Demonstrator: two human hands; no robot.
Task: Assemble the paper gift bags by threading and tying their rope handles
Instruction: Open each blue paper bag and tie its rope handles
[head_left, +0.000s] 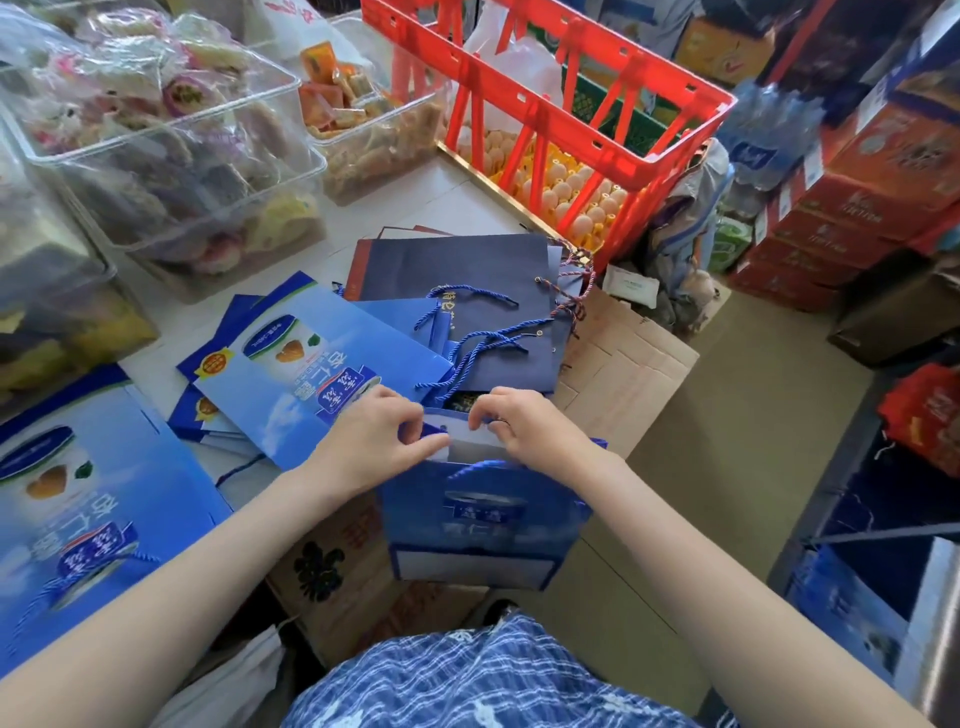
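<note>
We hold the blue gift bag (478, 519) upright in front of the body, between the two forearms, with its open mouth facing up and away from us and its bottom hanging below the worktop (447, 202) edge, over flattened cardboard (618, 364). Both hands work at the bag's top rim. The left hand (374, 441) has its fingers (415, 434) curled, pinching the folded upper edge where the white lining shows. The right hand (524, 426) mirrors it just beside, its fingers (485, 410) curled down over the same rim; we cannot tell whether they also pinch a rope end, as the tips hide that spot. A blue rope handle (480, 466) arches on the near face just below both hands, so we judge one side as already threaded. The rim's long axis runs left to right, directly under the fingertips, and both hands lie equally near; the coming move therefore turns on reaching the punched holes along that rim, which are not visible here. Finished bags (467, 291) with rope handles lie flat on the worktop just beyond the hands, and flat bags (88, 499) lie to the left. A red crate (597, 119) stands further back.
</note>
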